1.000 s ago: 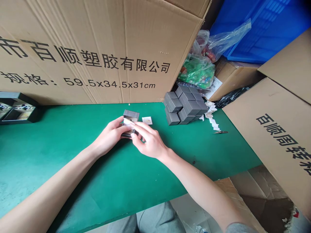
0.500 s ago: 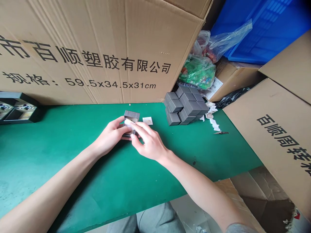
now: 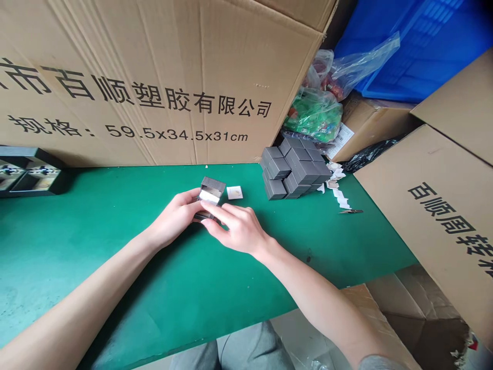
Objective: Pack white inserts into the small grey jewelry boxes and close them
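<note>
A small grey jewellery-type box point(image 3: 213, 186) with its hinged lid raised is held above the green table. My left hand point(image 3: 177, 209) is closed around the box's left side, thumb across the front. My right hand point(image 3: 239, 226) is at the front and right side of the same box, its thumb low on the near edge and its index finger at the opening. A white insert point(image 3: 209, 197) shows inside against the lid; the lower part of the box is mostly covered by my fingers. Just right of the box lies a small white square card point(image 3: 234, 192) on the table.
Stacked grey boxes point(image 3: 295, 169) stand to the right, beside white paper scraps point(image 3: 339, 192) and a small metal tool point(image 3: 351, 211). A dark open case point(image 3: 33, 172) sits at the left edge. Large cartons point(image 3: 162, 61) wall off the back and right.
The box has shifted slightly right and tilted. My right fingers have drawn back from the lid toward the near edge, exposing more of the white insert.
</note>
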A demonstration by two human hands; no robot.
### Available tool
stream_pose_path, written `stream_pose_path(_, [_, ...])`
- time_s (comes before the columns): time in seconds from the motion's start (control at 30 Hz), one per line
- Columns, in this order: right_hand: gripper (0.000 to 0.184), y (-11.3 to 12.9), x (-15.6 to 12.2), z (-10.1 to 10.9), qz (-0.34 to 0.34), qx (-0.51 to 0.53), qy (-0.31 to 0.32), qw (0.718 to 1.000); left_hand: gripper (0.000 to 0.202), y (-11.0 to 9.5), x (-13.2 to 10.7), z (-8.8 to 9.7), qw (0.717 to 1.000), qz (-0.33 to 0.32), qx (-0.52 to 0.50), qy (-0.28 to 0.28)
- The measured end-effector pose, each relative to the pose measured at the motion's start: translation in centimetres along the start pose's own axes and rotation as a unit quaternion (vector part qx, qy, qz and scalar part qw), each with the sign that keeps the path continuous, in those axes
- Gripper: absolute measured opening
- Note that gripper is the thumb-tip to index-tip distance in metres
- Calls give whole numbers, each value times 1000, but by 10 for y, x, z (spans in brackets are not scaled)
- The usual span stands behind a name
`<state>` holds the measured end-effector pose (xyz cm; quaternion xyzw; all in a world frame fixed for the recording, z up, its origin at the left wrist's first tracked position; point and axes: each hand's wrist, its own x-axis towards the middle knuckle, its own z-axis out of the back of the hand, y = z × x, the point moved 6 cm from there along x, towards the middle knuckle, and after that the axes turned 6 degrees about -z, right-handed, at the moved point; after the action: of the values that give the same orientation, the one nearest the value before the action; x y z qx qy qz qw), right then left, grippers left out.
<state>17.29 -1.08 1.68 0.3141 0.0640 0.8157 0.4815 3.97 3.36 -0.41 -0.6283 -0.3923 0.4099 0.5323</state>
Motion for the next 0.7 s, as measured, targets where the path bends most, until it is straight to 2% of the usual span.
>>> stream_pose_path(0.17, [48, -6, 0, -5, -20, -7, 19, 1000, 23, -3, -1, -1, 1000, 7, -1, 3])
stream_pose_path(0.5, [44, -10, 1, -3, -53, 23, 45, 997, 22, -1, 0, -3, 1000, 9, -21, 7])
stream_pose_path(0.7, [46, -10, 2, -1, -38, 26, 26, 999, 16, -2, 0, -3, 999, 15, -35, -12])
